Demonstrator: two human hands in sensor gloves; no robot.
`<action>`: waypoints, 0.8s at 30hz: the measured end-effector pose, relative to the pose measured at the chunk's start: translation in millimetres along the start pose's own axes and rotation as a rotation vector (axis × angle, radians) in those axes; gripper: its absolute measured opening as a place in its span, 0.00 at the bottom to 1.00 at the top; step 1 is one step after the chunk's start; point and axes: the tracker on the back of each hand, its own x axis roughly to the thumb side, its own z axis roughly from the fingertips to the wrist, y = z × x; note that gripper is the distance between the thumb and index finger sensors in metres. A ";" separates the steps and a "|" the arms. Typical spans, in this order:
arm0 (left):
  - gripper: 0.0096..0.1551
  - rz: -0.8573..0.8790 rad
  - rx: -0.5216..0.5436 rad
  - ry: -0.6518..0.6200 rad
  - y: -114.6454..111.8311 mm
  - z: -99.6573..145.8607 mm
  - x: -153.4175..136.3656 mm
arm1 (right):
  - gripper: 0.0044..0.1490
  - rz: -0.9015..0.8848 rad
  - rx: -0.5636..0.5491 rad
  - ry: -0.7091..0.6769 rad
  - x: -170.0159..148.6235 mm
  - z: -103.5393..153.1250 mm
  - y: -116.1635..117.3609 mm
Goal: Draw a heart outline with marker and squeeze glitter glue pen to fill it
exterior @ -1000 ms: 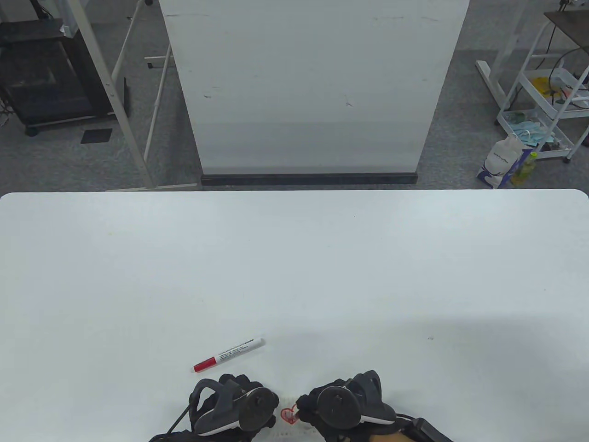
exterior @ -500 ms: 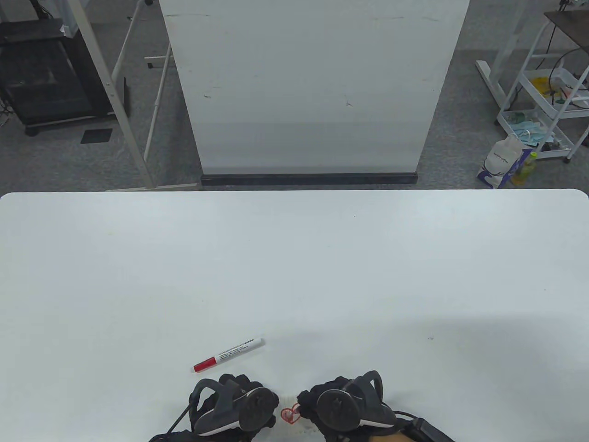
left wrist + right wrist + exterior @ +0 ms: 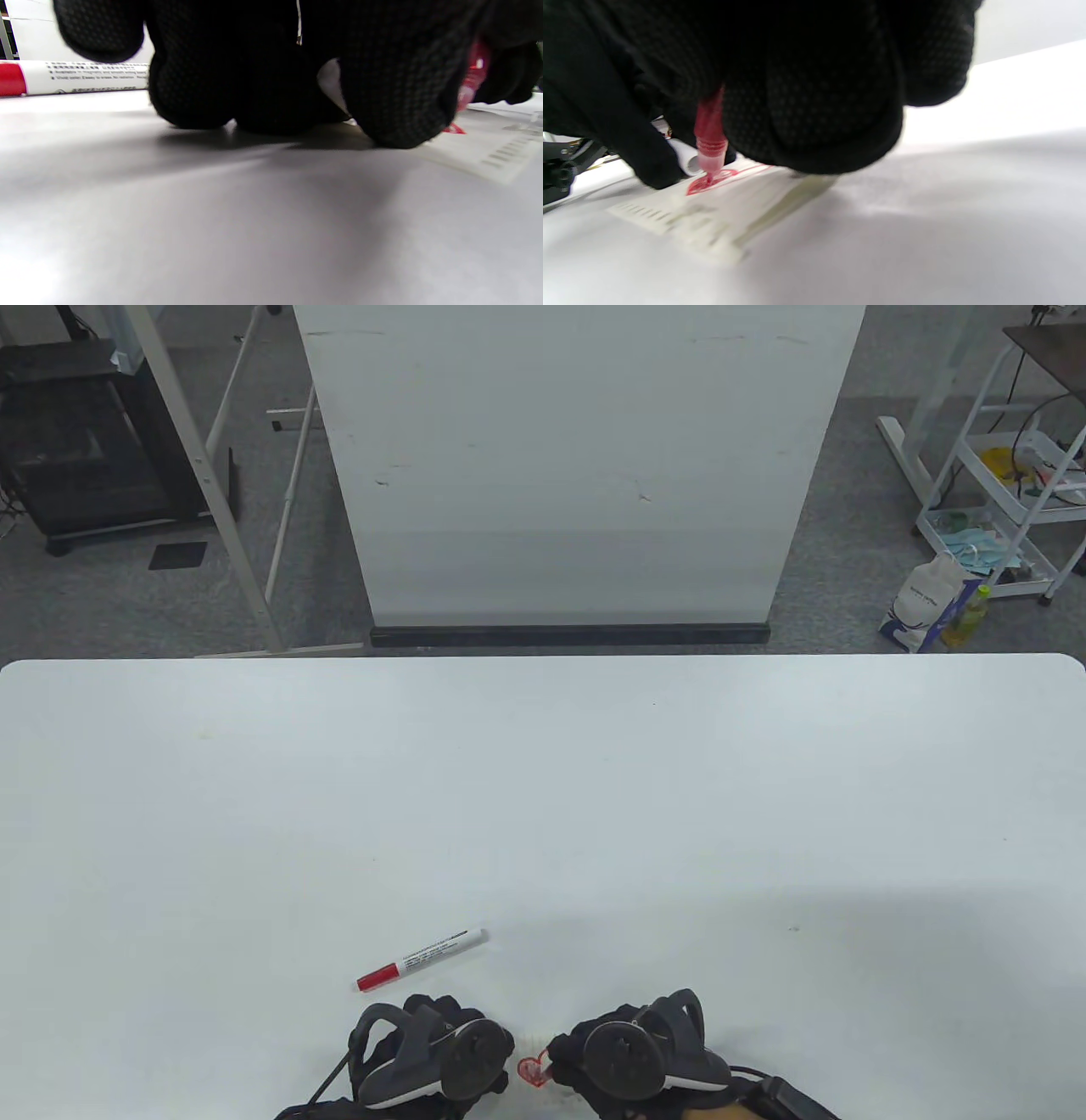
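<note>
A white marker with a red cap (image 3: 421, 959) lies on the white table (image 3: 543, 814) just beyond the black-gloved left hand (image 3: 433, 1056), whose fingers rest on the white paper slip (image 3: 712, 212); its grip is hidden. The right hand (image 3: 632, 1052) grips a red glitter glue pen (image 3: 709, 135), tip on the red heart outline (image 3: 533, 1069). Both wrists are cut off at the near edge; the far tabletop lies open.

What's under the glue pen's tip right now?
The red heart, drawn on a paper strip on the table. The right hand hides much of the heart's far side.
</note>
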 end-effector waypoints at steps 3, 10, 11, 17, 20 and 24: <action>0.24 0.000 0.000 0.000 0.0 0.0 0.0 | 0.25 0.016 -0.008 0.009 -1.4 -0.3 -1.5; 0.24 -0.001 0.000 0.001 0.1 0.4 0.2 | 0.25 0.021 -0.005 -0.004 -1.4 -0.8 -0.8; 0.24 -0.001 0.000 0.001 0.1 0.4 0.1 | 0.25 0.036 -0.025 0.004 -2.2 -0.8 -0.8; 0.24 0.000 0.000 0.001 0.1 0.4 0.1 | 0.25 -0.012 0.033 -0.021 -2.7 -1.8 -0.3; 0.24 -0.001 0.000 0.001 0.1 0.4 0.3 | 0.25 -0.007 0.017 -0.018 -1.9 -1.8 1.0; 0.24 -0.002 0.001 0.002 0.1 0.4 0.3 | 0.25 0.028 -0.025 0.003 -2.2 -1.6 -0.3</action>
